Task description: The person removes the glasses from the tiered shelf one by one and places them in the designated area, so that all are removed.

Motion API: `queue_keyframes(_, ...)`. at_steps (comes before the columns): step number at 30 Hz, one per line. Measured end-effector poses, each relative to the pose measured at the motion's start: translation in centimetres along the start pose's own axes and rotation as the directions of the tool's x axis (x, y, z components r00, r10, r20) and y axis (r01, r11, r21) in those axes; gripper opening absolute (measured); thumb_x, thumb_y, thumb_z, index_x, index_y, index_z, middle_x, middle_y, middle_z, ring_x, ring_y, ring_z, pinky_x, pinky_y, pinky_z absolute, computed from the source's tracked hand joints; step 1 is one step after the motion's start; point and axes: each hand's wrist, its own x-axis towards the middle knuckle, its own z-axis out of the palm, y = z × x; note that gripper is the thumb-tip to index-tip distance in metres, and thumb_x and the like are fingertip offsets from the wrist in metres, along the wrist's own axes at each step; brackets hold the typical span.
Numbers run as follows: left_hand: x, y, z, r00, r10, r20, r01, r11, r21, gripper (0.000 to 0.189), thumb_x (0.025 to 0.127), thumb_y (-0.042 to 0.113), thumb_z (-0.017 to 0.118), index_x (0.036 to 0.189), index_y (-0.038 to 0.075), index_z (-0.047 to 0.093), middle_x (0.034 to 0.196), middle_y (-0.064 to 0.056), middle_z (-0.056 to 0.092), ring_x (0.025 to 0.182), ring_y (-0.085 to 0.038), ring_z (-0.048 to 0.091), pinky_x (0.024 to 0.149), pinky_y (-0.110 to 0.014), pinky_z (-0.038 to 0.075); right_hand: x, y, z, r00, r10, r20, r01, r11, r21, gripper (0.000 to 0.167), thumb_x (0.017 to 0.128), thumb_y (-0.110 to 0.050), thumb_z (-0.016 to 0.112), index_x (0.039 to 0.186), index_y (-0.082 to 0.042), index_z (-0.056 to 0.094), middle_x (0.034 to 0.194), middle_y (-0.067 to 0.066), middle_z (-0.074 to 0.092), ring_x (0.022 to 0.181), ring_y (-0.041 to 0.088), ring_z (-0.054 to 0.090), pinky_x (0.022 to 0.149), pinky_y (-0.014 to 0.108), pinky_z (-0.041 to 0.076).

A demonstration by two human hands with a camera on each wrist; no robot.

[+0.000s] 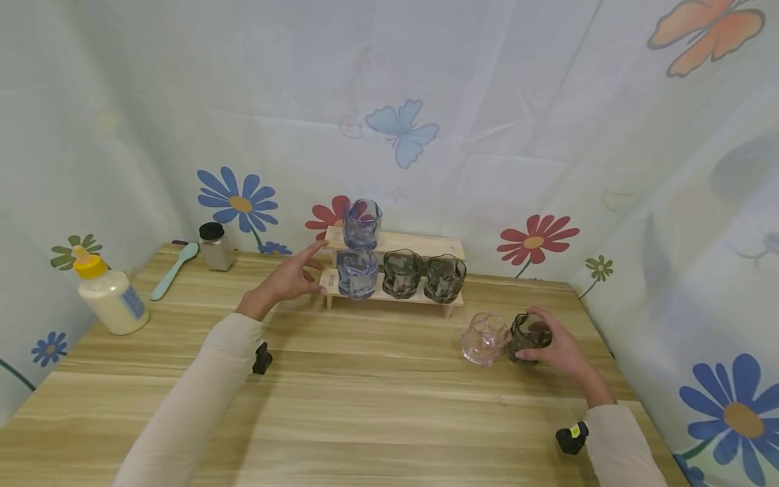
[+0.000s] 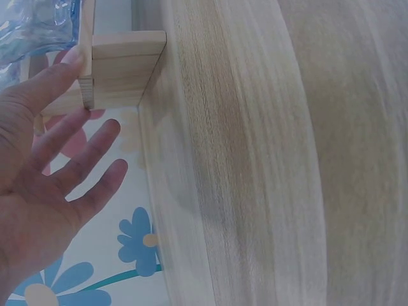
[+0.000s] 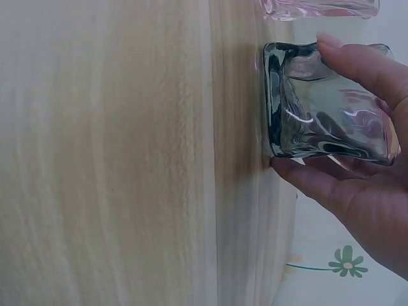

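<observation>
In the head view my right hand (image 1: 562, 348) grips a dark grey glass (image 1: 528, 338) at the table's right side. Thumb and fingers lie on opposite sides of this grey glass (image 3: 331, 108) in the right wrist view. Just left of it is a pink glass (image 1: 483, 338). My left hand (image 1: 292, 279) touches the left end of a two-step wooden rack (image 1: 420, 242), its fingers extended and spread. On the lower step stand a blue glass (image 1: 357, 274) and two grey glasses, one in the middle (image 1: 402, 274) and one at the right (image 1: 445, 279). Another blue glass (image 1: 362, 224) sits on the upper step's left end.
At the left of the wooden table (image 1: 365, 406) are a glue bottle (image 1: 112, 297) with a yellow cap, a pale green spoon (image 1: 175, 270) and a black-lidded jar (image 1: 216, 247). A flower-printed curtain (image 1: 462, 135) hangs behind the table and along its sides.
</observation>
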Motion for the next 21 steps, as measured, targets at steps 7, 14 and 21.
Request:
queue_keyframes(7, -0.05, 0.04, -0.11, 1.0, -0.005, -0.001, 0.005, 1.0, 0.003, 0.101, 0.084, 0.01, 0.08, 0.161, 0.026, 0.017, 0.138, -0.026, 0.057, 0.102, -0.04, 0.068, 0.086, -0.051, 0.056, -0.1, -0.05, -0.01, 1.0, 0.01, 0.021, -0.01, 1.0, 0.022, 0.09, 0.075, -0.01, 0.087, 0.148, -0.002, 0.034, 0.126, 0.037, 0.057, 0.118, 0.051, 0.056, 0.094, 0.061, 0.048)
queue_keyframes(14, -0.11, 0.14, -0.05, 1.0, -0.005, -0.001, 0.005, 1.0, 0.005, 0.101, 0.084, 0.01, 0.081, 0.161, 0.025, 0.017, 0.138, -0.027, 0.057, 0.101, -0.039, 0.069, 0.086, -0.051, 0.056, -0.38, 0.09, 0.17, 1.0, -0.002, 0.007, 0.002, 1.0, 0.031, 0.093, 0.075, -0.01, 0.088, 0.149, -0.001, 0.032, 0.127, 0.038, 0.056, 0.119, 0.052, 0.055, 0.094, 0.061, 0.048)
queue_keyframes(21, -0.02, 0.1, -0.04, 1.0, 0.004, -0.003, -0.004, 1.0, 0.002, 0.1, 0.084, 0.009, 0.08, 0.161, 0.024, 0.017, 0.138, -0.028, 0.057, 0.101, -0.04, 0.069, 0.087, -0.052, 0.056, -0.41, 0.11, 0.13, 0.999, 0.033, 0.013, -0.034, 0.999, 0.024, 0.1, 0.076, -0.015, 0.088, 0.153, 0.0, 0.025, 0.133, 0.038, 0.051, 0.125, 0.052, 0.048, 0.1, 0.066, 0.041)
